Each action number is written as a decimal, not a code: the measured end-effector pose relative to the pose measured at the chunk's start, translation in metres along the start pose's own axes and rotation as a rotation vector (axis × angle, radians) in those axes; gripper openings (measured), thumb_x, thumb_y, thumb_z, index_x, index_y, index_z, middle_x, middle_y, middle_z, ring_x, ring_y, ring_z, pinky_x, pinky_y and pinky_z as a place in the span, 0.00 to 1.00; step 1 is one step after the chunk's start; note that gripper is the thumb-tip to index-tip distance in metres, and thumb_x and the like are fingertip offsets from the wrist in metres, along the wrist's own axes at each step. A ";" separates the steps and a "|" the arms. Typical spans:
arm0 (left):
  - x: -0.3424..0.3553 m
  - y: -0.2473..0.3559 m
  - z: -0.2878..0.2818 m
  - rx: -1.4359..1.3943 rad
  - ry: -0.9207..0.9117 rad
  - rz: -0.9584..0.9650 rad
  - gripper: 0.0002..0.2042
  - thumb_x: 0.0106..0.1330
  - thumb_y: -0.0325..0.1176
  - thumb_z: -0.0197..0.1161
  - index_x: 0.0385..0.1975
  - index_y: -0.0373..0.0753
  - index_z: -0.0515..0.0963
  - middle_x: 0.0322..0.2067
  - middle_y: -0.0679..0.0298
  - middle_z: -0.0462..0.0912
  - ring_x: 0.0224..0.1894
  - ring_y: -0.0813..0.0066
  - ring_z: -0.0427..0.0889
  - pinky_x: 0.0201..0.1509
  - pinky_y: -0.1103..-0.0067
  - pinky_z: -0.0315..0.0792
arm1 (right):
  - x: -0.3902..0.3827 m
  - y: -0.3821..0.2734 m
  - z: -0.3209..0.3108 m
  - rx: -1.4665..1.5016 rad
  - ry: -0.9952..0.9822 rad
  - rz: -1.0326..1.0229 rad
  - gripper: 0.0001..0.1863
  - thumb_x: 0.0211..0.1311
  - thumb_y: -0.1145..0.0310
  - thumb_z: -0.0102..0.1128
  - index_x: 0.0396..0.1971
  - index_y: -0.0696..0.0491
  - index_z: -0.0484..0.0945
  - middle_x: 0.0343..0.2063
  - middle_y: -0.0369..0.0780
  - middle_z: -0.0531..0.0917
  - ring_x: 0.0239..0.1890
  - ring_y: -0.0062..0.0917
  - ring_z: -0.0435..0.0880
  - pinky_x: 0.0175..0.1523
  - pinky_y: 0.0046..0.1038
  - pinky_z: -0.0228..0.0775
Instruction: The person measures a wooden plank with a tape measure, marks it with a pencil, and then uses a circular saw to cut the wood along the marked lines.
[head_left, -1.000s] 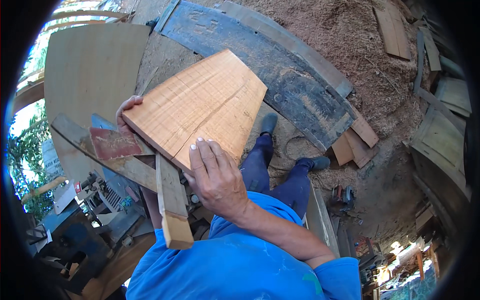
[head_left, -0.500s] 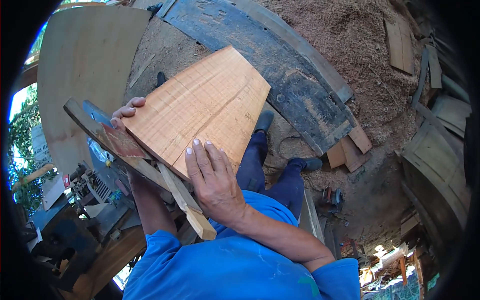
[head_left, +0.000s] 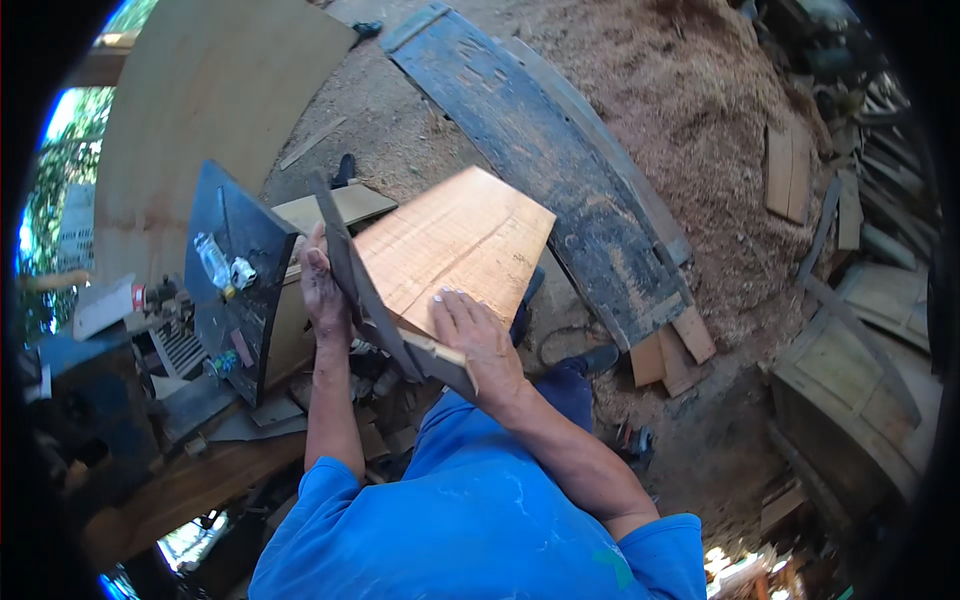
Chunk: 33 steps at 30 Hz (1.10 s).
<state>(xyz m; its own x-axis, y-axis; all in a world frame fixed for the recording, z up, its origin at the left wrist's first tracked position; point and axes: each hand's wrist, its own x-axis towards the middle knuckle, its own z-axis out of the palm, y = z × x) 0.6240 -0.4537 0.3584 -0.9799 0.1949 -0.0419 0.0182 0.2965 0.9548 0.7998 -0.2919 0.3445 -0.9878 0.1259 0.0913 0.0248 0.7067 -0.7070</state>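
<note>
Board work at the sawdust yard

Left hand [head_left: 322, 290] grips the wood board [head_left: 455, 245] at its left edge — right hand [head_left: 478, 340] presses flat on top.

I saw both hands holding a pale wooden board [head_left: 455, 250]: left hand [head_left: 322, 290] gripped its left edge, right hand [head_left: 478, 340] lay flat on top.

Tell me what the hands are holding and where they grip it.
A wooden board: left hand grips its left edge, right hand lies flat on its near end.
</note>
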 end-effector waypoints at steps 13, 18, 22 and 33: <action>-0.148 -0.025 -0.163 -0.558 0.521 -0.500 0.36 0.67 0.68 0.50 0.55 0.38 0.76 0.28 0.68 0.82 0.23 0.80 0.77 0.24 0.82 0.72 | -0.042 0.023 -0.035 -0.107 -0.330 -0.100 0.31 0.49 0.70 0.70 0.56 0.58 0.74 0.56 0.48 0.78 0.58 0.41 0.79 0.60 0.40 0.74; -0.155 -0.074 -0.188 -0.737 0.656 -0.521 0.33 0.68 0.71 0.45 0.44 0.44 0.75 0.31 0.68 0.79 0.30 0.73 0.80 0.36 0.77 0.75 | -0.048 0.033 -0.059 -0.103 -0.319 -0.080 0.27 0.45 0.70 0.71 0.50 0.56 0.78 0.51 0.48 0.83 0.49 0.45 0.84 0.53 0.39 0.78; -0.146 -0.118 -0.203 -0.836 0.652 -0.460 0.27 0.73 0.66 0.45 0.31 0.46 0.75 0.25 0.72 0.77 0.25 0.78 0.76 0.32 0.80 0.70 | -0.041 0.055 -0.088 -0.140 -0.355 -0.100 0.26 0.45 0.68 0.69 0.50 0.53 0.79 0.47 0.46 0.84 0.45 0.44 0.85 0.51 0.40 0.79; -0.117 -0.109 -0.206 -0.809 0.656 -0.463 0.27 0.72 0.66 0.45 0.26 0.49 0.72 0.22 0.73 0.73 0.26 0.81 0.73 0.33 0.82 0.71 | -0.043 0.065 -0.098 -0.112 -0.292 -0.160 0.26 0.43 0.72 0.68 0.48 0.54 0.81 0.48 0.45 0.85 0.47 0.42 0.85 0.52 0.40 0.78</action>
<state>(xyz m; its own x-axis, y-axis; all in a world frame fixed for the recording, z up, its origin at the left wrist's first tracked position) 0.6956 -0.7013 0.3198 -0.7782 -0.3736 -0.5048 -0.2723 -0.5236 0.8073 0.8584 -0.1831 0.3633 -0.9824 -0.1856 -0.0212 -0.1331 0.7752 -0.6175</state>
